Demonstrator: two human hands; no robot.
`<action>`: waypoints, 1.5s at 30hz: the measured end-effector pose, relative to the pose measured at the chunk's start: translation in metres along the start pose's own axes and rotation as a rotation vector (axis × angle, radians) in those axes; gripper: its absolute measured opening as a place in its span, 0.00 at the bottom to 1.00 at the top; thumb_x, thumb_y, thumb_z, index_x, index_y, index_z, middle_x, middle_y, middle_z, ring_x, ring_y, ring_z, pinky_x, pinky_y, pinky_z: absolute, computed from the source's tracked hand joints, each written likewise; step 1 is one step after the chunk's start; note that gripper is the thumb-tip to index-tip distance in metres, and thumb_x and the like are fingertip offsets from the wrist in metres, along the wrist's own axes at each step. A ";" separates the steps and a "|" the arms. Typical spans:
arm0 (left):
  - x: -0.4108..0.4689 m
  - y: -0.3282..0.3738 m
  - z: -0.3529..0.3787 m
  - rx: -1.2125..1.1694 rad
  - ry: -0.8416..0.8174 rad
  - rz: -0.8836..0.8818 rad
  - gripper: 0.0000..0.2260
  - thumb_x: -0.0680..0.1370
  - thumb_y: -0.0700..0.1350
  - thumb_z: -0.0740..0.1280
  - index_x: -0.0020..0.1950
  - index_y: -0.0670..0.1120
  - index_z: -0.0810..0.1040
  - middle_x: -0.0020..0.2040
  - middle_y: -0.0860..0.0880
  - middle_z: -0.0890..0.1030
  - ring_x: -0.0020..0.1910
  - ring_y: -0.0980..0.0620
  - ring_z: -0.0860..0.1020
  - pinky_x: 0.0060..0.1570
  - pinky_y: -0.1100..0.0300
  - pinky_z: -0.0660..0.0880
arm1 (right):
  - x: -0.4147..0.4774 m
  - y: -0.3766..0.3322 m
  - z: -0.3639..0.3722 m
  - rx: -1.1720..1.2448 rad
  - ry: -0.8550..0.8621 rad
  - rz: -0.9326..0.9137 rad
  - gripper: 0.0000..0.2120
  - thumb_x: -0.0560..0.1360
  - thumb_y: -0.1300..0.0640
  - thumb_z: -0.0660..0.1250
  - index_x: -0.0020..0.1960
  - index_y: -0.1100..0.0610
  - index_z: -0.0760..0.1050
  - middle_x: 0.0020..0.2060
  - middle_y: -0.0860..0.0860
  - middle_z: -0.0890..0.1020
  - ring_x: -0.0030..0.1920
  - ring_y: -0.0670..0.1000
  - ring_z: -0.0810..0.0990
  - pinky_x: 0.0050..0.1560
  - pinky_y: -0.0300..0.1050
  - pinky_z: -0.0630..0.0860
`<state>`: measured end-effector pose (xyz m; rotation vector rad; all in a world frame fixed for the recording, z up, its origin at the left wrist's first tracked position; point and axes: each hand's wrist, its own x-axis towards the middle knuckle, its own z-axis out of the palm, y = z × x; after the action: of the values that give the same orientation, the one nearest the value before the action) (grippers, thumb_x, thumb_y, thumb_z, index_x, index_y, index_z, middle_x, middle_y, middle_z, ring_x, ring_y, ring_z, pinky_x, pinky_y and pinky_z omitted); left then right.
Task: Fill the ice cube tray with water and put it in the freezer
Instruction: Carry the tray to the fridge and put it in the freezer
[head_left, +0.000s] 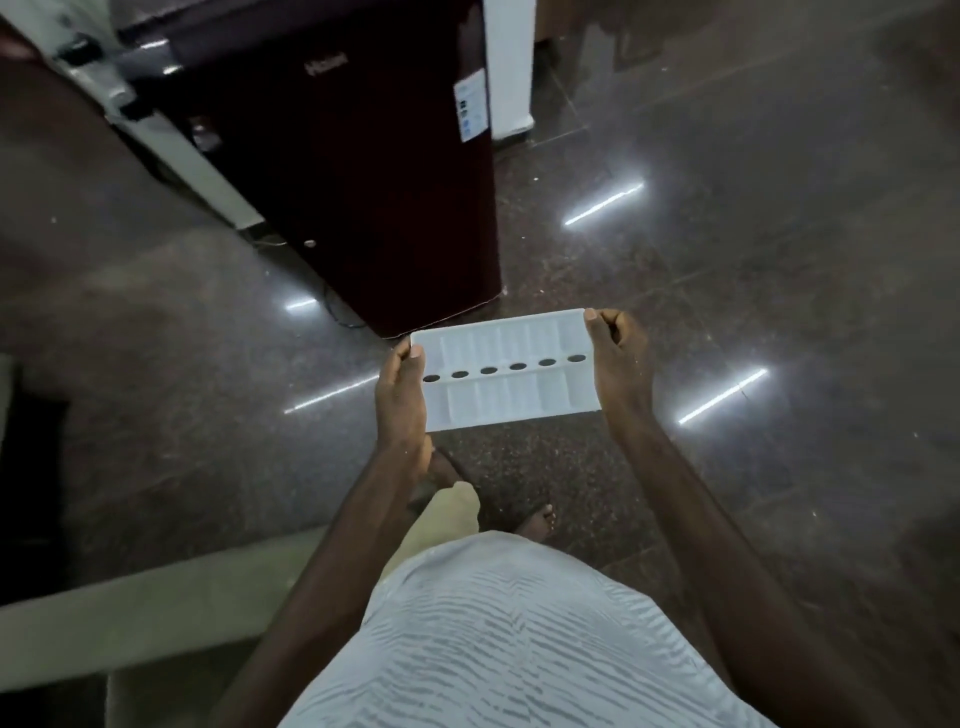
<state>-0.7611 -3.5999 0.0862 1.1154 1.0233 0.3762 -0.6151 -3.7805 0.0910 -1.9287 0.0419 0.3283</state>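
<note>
From the head view, looking down, a white ice cube tray (506, 371) is held level in the air at the centre of the frame, above the dark polished stone floor (727, 260) and touching nothing but the two hands. It has two rows of compartments with a line of six dark oval holes along its middle; whether there is water in it cannot be told. The left hand (402, 395) grips the tray's left end, thumb lying on the rim and the rest of the hand beneath. The right hand (618, 358) pinches the right end, thumb on top and the curled fingers (617, 323) tucked behind the edge. A dark maroon fridge (374, 182) stands in the upper middle of the frame, door closed, with a pale sticker (470, 111) near its right edge; its lower corner is just beyond the tray. Below the tray, a sandalled foot (535, 519) and a white striped shirt (519, 623) show at lower centre.
</note>
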 end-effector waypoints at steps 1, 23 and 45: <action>0.001 0.001 -0.008 -0.001 0.010 0.017 0.14 0.84 0.52 0.64 0.69 0.49 0.77 0.62 0.43 0.83 0.62 0.40 0.81 0.60 0.40 0.80 | 0.002 -0.002 0.011 -0.007 -0.040 0.000 0.14 0.81 0.43 0.64 0.50 0.53 0.79 0.42 0.48 0.83 0.43 0.48 0.82 0.42 0.48 0.79; 0.085 0.063 -0.199 -0.092 0.493 0.118 0.11 0.85 0.49 0.63 0.57 0.48 0.83 0.48 0.48 0.82 0.44 0.50 0.80 0.35 0.61 0.78 | 0.001 -0.099 0.244 -0.212 -0.567 -0.262 0.11 0.79 0.47 0.71 0.56 0.53 0.80 0.43 0.45 0.84 0.43 0.40 0.81 0.40 0.29 0.73; 0.138 0.113 -0.287 -0.187 0.706 0.143 0.13 0.85 0.49 0.64 0.65 0.45 0.81 0.47 0.50 0.83 0.42 0.51 0.82 0.42 0.56 0.80 | 0.086 -0.272 0.468 -0.821 -0.146 -1.071 0.39 0.80 0.40 0.61 0.84 0.58 0.53 0.84 0.58 0.49 0.83 0.63 0.46 0.82 0.62 0.45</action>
<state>-0.9019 -3.2926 0.0978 0.8980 1.4852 1.0074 -0.5798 -3.2379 0.1583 -2.3780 -1.3503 -0.2978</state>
